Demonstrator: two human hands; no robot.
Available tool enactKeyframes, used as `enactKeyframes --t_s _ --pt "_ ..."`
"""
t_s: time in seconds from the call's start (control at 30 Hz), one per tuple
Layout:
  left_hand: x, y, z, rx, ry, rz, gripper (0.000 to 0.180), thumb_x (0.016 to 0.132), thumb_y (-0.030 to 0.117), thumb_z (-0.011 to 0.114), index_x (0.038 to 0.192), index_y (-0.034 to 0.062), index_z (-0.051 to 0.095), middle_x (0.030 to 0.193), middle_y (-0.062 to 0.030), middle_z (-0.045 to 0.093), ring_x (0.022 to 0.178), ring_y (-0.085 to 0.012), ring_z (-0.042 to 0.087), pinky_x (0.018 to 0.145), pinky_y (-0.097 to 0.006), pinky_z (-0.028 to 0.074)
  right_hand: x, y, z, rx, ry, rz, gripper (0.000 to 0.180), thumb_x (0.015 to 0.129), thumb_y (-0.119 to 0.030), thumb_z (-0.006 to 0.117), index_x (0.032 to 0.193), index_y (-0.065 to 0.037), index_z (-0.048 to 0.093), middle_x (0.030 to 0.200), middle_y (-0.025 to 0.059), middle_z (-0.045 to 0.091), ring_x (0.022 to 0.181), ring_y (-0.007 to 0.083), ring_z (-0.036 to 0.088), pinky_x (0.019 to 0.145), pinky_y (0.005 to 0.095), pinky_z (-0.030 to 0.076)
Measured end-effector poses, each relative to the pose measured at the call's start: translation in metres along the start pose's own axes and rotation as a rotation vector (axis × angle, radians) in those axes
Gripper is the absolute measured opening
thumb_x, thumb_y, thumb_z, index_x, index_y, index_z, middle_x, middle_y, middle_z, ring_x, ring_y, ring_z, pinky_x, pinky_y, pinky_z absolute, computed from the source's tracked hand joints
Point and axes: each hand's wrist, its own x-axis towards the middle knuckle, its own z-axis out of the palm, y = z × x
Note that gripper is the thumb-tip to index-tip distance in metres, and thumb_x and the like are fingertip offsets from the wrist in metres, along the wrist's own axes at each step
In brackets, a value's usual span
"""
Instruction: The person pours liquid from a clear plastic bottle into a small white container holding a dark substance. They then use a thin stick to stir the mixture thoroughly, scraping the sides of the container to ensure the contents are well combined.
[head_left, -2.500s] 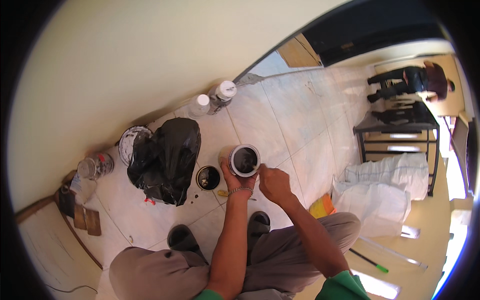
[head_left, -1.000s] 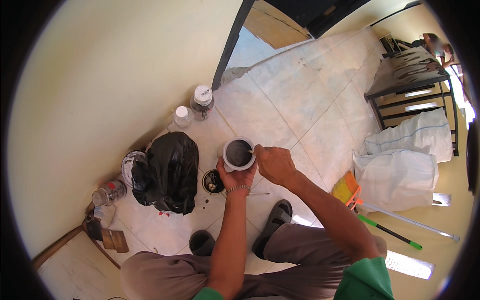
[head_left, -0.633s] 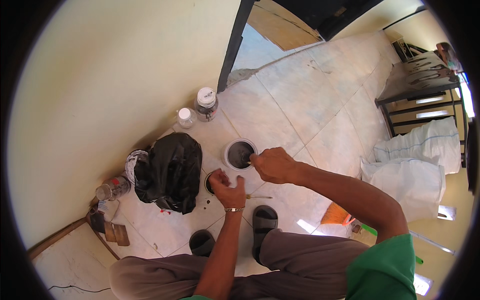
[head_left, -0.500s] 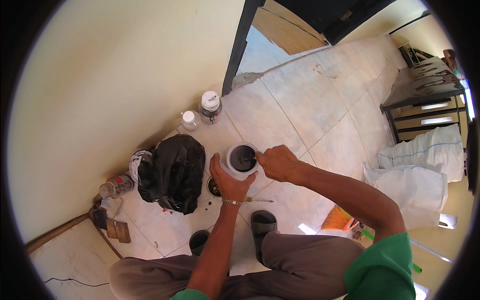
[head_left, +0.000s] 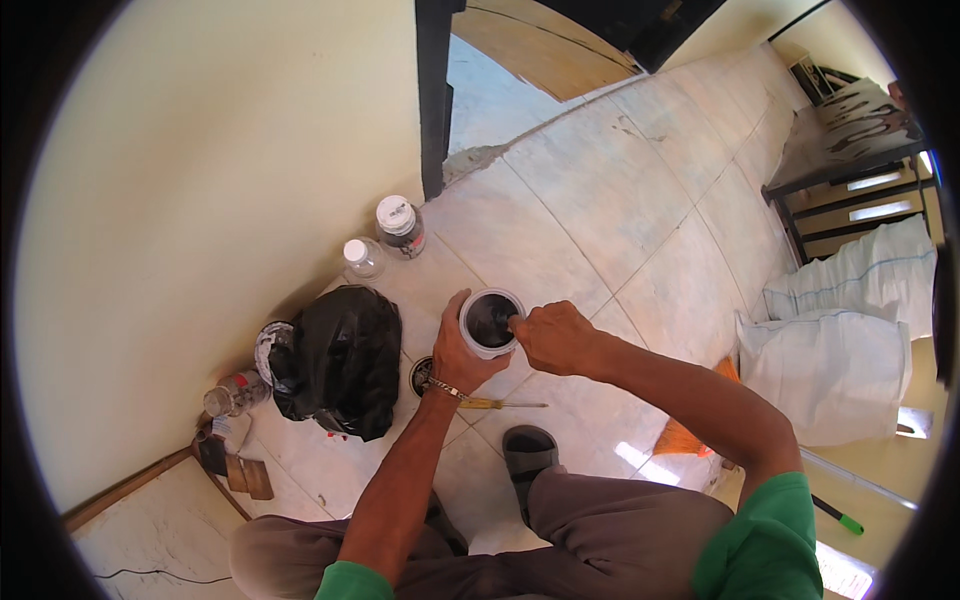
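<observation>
A white plastic tub holds dark grey, almost black paint-like liquid. My left hand wraps round its left side and underside, holding it above the tiled floor. At the tub's right rim my right hand is closed, fingertips over the opening; what it grips reaches into the liquid and is mostly hidden. Below my left wrist lies a screwdriver with a yellowish handle. Partly behind that wrist stands a small open can with dark contents.
Left of the tub sits a black plastic bag. Lidded jars and a clear bottle stand by the wall. White sacks, an orange broom and a black metal rack are on the right. Brown-handled tools lie lower left.
My left hand has turned further round the tub's left side, and the tub tilts slightly differently. My right hand has shifted a little at the rim. The whole view has turned slightly.
</observation>
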Motion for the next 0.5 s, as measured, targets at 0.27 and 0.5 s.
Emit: enactKeyframes --t_s 0.27,0.5 --pt "-0.003 0.000 0.013 0.272 0.126 0.209 0.122 0.052 0.025 0.104 0.149 -0.0020 0.035 0.143 -0.0233 0.047 0.129 -0.0369 0.056 0.107 -0.047 0.050 -0.017 0.004 0.006 0.070 0.076 0.007 0.025 0.088 -0.008 0.062 0.110 0.003 0.065 0.082 0.0192 0.074 0.079 0.0380 0.075 0.066 0.0480 0.059" --pt "-0.002 -0.017 0.014 0.084 0.038 0.176 0.124 0.052 0.026 0.104 0.150 -0.0023 0.035 0.137 -0.0216 0.051 0.131 -0.0392 0.051 0.107 -0.050 0.047 -0.010 0.006 0.006 0.036 0.029 -0.015 0.023 0.090 -0.009 0.061 0.106 0.007 0.063 0.083 0.0222 0.072 0.079 0.0386 0.074 0.066 0.0454 0.058"
